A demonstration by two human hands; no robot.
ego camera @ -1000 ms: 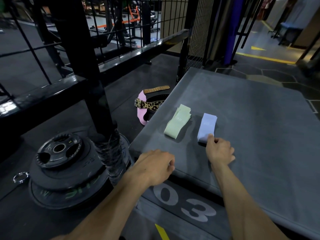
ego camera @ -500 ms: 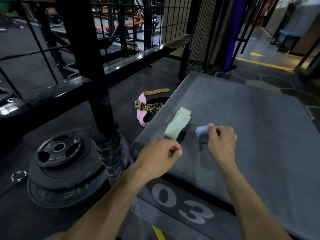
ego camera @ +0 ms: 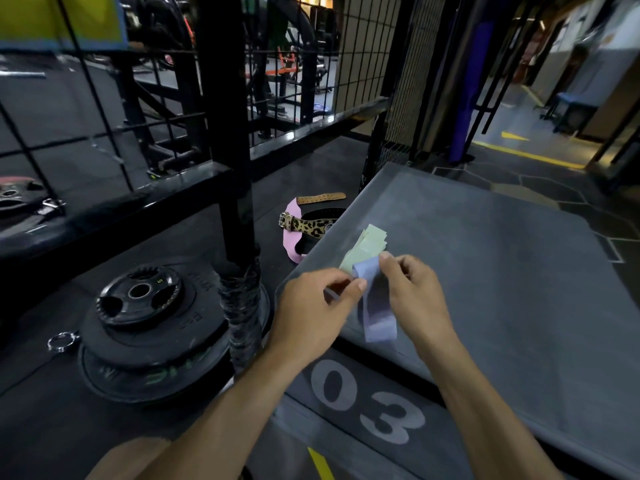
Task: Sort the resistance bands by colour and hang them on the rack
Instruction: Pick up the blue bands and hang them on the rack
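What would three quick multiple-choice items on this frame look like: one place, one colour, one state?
1. Where do the green bands lie?
A. on the grey box top
B. on the weight plates
C. on the rack

2. What colour is the held band?
A. red
B. lavender
C. black

3. How is the held band gripped?
A. left hand only
B. both hands pinch it
C. untouched

Key: 1 A, they rest on the grey box; 2 B, pale purple fabric; 3 B, left hand and right hand both pinch its top.
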